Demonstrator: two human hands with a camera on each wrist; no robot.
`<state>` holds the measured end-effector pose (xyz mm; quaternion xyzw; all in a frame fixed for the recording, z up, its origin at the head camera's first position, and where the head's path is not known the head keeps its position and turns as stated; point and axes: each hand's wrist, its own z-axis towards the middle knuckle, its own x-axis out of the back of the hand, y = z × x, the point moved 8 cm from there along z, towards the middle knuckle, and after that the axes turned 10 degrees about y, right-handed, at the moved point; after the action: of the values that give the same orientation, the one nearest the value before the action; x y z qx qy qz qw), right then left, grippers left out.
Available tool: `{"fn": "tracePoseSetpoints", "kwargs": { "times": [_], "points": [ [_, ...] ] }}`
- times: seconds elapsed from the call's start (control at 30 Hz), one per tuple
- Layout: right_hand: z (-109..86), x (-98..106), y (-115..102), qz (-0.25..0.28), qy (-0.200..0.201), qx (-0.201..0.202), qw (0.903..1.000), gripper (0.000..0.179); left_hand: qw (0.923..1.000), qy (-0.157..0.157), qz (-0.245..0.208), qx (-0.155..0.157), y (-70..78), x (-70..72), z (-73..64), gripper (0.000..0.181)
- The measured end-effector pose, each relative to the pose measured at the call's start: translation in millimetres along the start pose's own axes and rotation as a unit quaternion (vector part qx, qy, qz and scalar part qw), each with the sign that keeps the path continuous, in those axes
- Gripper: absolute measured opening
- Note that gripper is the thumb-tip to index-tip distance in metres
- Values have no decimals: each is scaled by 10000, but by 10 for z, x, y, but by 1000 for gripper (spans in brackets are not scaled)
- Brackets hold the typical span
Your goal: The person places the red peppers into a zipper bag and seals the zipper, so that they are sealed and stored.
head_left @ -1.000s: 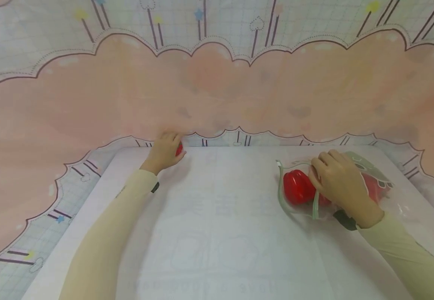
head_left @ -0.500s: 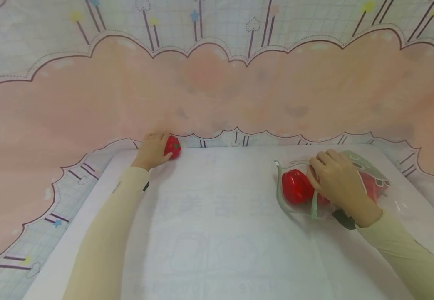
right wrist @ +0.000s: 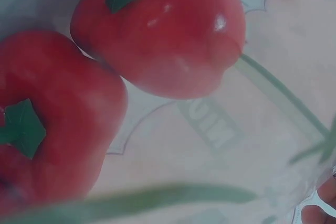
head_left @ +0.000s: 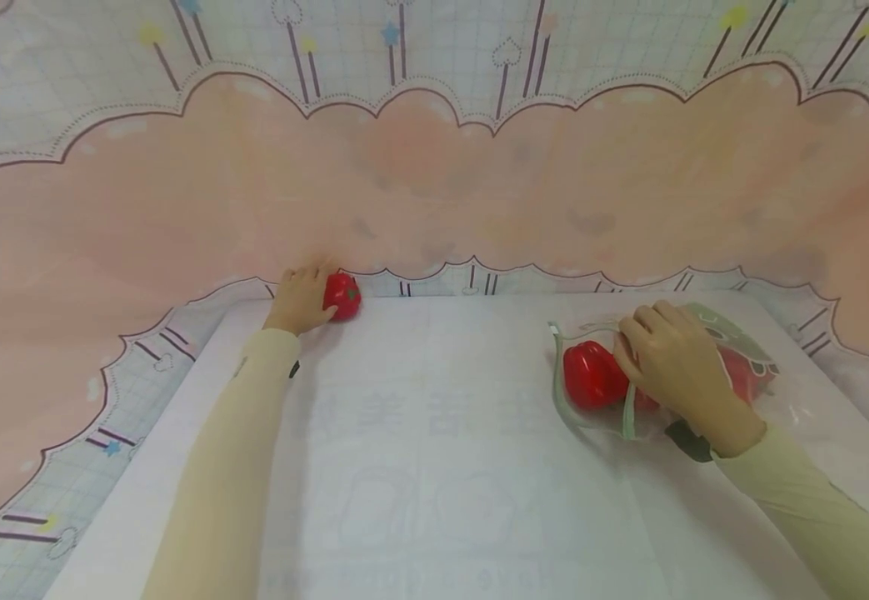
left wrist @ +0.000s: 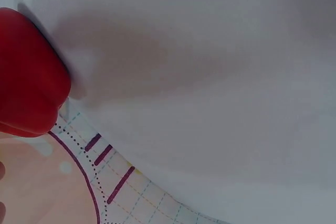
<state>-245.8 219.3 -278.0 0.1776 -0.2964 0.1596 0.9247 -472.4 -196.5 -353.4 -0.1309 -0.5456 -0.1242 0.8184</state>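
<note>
A red bell pepper (head_left: 342, 297) with a green stem rests at the back left edge of the table. Beside it is my left hand (head_left: 301, 300), fingers loosely spread and the thumb right at the pepper's side. The left wrist view has the pepper (left wrist: 31, 72) at its left edge, with fingertips below it. At the right, my right hand (head_left: 670, 358) pinches the upper edge of a clear bag (head_left: 734, 333) with green trim. Inside the bag lie red bell peppers; the right wrist view shows two, one upper (right wrist: 163, 35) and one lower (right wrist: 68, 114).
A white table (head_left: 419, 450) with faint printing spreads under both arms. Patterned peach and white cloth (head_left: 434, 192) rises behind the table's back edge and drapes along its left and right sides.
My left hand has shifted left and partly uncovered the red bell pepper, which has also turned or shifted slightly left. The right hand keeps its hold on the bag.
</note>
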Motion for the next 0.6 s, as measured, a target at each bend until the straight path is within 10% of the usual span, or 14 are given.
{"fn": "tracePoseSetpoints", "kwargs": {
  "times": [0.6],
  "points": [
    [-14,-9,17,-32,30,-15,10000,17,9984,-403,-53,400,-47,-172,16,83]
  ]
}}
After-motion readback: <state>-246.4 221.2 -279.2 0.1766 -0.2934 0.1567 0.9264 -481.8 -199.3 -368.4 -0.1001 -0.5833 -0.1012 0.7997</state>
